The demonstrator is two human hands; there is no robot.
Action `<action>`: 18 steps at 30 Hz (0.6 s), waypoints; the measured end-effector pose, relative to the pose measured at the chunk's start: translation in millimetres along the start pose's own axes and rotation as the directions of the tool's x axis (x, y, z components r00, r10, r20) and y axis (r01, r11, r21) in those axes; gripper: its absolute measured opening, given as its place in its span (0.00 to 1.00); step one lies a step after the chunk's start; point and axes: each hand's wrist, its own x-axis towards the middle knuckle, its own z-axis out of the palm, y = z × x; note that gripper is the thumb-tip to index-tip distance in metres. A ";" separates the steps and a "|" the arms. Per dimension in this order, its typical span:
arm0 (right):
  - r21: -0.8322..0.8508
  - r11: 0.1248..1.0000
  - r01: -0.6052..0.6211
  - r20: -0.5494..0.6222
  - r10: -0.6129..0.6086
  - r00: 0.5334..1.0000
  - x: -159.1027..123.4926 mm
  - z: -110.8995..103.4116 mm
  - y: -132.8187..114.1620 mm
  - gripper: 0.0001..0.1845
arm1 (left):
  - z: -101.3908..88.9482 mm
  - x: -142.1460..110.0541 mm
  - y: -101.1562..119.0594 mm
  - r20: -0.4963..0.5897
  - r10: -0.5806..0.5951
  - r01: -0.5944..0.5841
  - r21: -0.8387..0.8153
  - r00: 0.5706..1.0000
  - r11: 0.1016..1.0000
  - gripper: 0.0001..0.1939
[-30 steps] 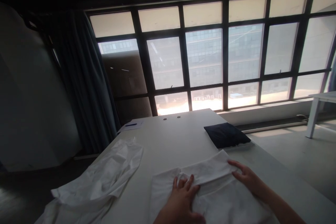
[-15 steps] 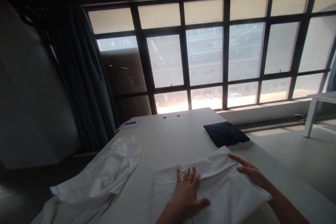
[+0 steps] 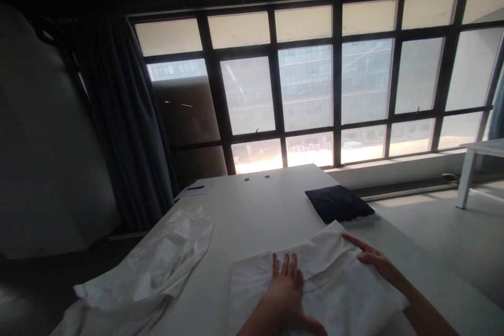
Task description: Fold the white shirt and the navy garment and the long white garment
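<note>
A white folded garment (image 3: 326,273) lies wrinkled on the near part of the white table (image 3: 252,210); its exact kind does not show. My left hand (image 3: 287,294) rests flat on its middle, fingers stretched forward and thumb out to the side. At its right edge is my right hand (image 3: 380,265), with index finger and thumb extended apart over the cloth; its other fingers are partly hidden. Just beyond the garment's far corner sits a dark folded cloth (image 3: 338,203) with a pale edge beneath it.
Another white garment (image 3: 153,268) is spread loosely along the table's left side. Paper with a blue pen (image 3: 196,187) lies at the far left corner. A dark curtain (image 3: 126,126) hangs at left, windows stand behind, and a second white table (image 3: 468,168) is at right.
My left hand has slid slightly right and nearer to me over the cloth. My right hand has barely moved, staying at the garment's right edge. The view has tilted a little.
</note>
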 end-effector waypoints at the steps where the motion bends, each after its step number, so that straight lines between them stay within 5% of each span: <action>1: -0.005 1.000 0.002 -0.006 -0.002 1.000 -1.0 1.3 -1.7 0.50 | 0.2 1.8 -0.1 -0.002 0.024 -0.024 -0.010 1.000 1.000 0.69; 10: 0.073 0.994 0.084 -0.004 -0.084 0.996 -9.6 33.9 -33.2 0.51 | 16.3 18.8 -0.5 -0.022 0.031 -0.033 -0.119 0.999 0.992 0.73; 18: 0.131 0.973 0.188 0.104 -0.202 0.974 10.0 117.2 -63.0 0.42 | 21.5 47.1 22.3 -0.022 0.079 -0.081 -0.101 0.997 0.992 0.75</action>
